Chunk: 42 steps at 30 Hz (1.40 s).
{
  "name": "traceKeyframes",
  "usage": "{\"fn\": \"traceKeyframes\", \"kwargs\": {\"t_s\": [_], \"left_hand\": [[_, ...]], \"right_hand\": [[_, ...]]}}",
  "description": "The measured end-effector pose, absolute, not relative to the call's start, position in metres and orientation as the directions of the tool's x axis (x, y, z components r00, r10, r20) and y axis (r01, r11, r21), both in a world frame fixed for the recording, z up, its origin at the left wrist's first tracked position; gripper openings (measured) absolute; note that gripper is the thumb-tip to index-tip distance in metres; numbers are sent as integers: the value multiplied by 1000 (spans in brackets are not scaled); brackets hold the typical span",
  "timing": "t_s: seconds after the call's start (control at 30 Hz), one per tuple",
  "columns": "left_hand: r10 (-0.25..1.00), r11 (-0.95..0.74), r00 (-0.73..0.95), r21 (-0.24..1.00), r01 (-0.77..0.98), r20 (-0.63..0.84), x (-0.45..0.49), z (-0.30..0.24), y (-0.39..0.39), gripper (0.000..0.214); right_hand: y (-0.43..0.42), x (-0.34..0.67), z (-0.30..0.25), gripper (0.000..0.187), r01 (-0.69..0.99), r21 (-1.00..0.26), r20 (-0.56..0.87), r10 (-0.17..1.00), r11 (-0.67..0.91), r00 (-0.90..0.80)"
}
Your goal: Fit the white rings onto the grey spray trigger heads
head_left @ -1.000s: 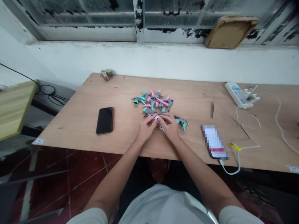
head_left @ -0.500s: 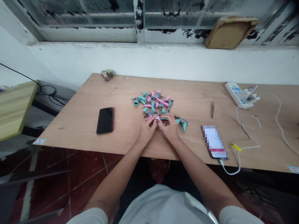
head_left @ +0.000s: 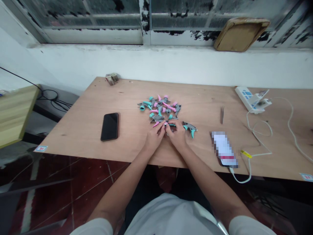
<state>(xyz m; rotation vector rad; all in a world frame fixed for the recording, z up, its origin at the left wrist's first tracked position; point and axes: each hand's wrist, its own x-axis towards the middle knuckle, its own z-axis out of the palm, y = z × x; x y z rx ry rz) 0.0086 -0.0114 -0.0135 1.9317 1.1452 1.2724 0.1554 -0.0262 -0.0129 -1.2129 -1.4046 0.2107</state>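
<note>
My left hand (head_left: 153, 137) and my right hand (head_left: 177, 135) meet at the near middle of the wooden table (head_left: 83, 127). Between their pinched fingertips they hold one small pink, grey and teal plastic sprayer part (head_left: 165, 124). A pink trigger lever sticks out to the left of it. Just beyond lies a pile of several similar pink, teal and grey sprayer parts (head_left: 160, 107). One more grey and teal part (head_left: 190, 128) lies right of my right hand.
A black phone (head_left: 110, 126) lies left of my hands; a lit phone (head_left: 224, 148) on a white cable (head_left: 259, 130) lies right. Tweezers (head_left: 222, 114), a power strip (head_left: 251, 99), a small box (head_left: 111, 78) and a cardboard packet (head_left: 241, 33) on the sill are further off.
Both hands have shifted slightly forward toward the pile, fingertips drawn closer together on the small part; a pink lever now shows at its left.
</note>
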Motion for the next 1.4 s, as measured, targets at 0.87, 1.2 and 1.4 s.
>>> {"fn": "traceKeyframes", "kwargs": {"t_s": [0.87,1.2,1.4], "left_hand": [[948,-317,133,812,490,290,-50,2,2,30],[882,-414,87,673,613,463,-61,5,-13,31],[794,-593,281,587,551,539,-22,18,-32,27]], "right_hand": [[-31,213,-7,38,839,-511,298,877,-187,377],[-61,256,9,47,862,-506,216,963,-30,160],[-44,243,-11,68,409,-910,250,870,61,426]]}}
